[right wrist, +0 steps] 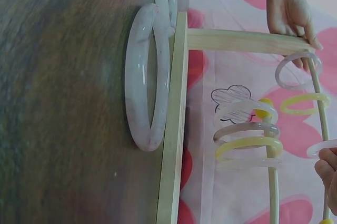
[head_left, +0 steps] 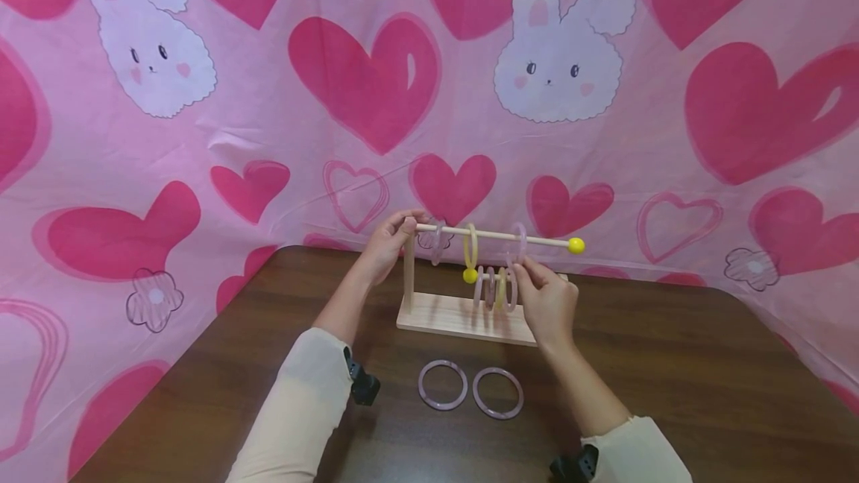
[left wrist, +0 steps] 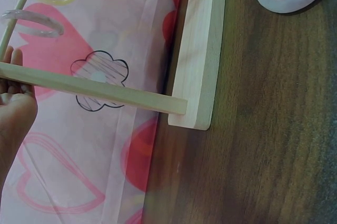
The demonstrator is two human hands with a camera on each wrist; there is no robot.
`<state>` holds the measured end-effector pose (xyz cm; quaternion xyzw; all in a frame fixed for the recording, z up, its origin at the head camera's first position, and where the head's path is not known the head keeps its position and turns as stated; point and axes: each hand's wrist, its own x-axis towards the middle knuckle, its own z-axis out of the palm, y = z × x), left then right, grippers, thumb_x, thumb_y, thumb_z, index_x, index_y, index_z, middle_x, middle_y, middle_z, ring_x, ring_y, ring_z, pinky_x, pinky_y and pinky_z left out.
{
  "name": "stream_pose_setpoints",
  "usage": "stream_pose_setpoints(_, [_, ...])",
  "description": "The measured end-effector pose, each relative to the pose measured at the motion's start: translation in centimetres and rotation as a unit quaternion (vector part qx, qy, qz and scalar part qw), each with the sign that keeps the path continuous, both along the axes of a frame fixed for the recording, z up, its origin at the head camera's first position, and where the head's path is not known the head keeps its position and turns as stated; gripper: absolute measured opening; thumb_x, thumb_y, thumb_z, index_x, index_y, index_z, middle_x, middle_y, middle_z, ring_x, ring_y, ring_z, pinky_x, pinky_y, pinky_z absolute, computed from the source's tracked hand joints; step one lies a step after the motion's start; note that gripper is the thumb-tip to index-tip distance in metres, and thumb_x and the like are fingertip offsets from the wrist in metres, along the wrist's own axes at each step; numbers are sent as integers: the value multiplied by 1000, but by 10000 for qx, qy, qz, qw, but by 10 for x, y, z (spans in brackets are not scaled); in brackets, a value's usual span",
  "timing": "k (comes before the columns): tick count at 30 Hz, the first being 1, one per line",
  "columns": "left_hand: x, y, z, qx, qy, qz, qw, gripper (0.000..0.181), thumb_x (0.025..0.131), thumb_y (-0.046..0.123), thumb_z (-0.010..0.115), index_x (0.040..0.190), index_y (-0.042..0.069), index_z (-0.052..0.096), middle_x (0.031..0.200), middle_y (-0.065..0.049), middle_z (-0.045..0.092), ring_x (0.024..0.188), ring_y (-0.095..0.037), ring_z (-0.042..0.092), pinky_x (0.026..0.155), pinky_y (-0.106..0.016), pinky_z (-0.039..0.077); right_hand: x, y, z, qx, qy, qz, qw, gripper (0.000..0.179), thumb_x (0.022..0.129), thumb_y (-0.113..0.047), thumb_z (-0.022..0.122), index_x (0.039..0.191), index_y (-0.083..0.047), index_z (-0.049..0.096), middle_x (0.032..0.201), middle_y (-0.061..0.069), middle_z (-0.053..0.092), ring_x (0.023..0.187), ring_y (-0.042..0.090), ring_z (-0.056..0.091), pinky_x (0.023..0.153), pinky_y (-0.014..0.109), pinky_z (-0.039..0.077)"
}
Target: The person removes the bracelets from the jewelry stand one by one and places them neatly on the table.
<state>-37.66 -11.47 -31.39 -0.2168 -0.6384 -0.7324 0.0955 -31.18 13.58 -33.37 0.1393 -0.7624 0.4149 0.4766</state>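
Observation:
A wooden bangle stand (head_left: pixel 436 313) has two rods tipped with yellow balls. My left hand (head_left: pixel 388 248) grips the top of its upright (left wrist: pixel 105 88), thumb and fingers around the corner where the upper rod (head_left: pixel 496 235) begins. Near that rod's other end, my right hand (head_left: pixel 552 308) pinches a pale lilac bangle (head_left: pixel 521 235) that hangs around the rod. Between the hands, another lilac bangle (head_left: pixel 437 243) and a yellow bangle (head_left: pixel 472 246) hang on the same rod. Several bangles, lilac and a yellow one (right wrist: pixel 247 143), hang on the lower rod.
Two lilac bangles, a left one (head_left: pixel 421 387) and a right one (head_left: pixel 476 393), lie flat on the brown table (head_left: pixel 282 393) in front of the stand. A pink cloth (head_left: pixel 470 133) with hearts and rabbits hangs behind the table.

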Motion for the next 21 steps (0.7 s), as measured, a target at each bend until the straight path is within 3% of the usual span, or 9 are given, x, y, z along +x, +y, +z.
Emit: stream_pose_setpoints(21, [0, 0, 0, -28, 39, -23, 10000, 52, 89, 30, 53, 125, -8, 46, 106, -2, 63, 102, -12, 53, 101, -45, 30, 3, 6, 0, 13, 76, -34, 10000, 16, 76, 1, 73, 92, 4, 71, 81, 16, 67, 76, 28, 66, 60, 36, 49])
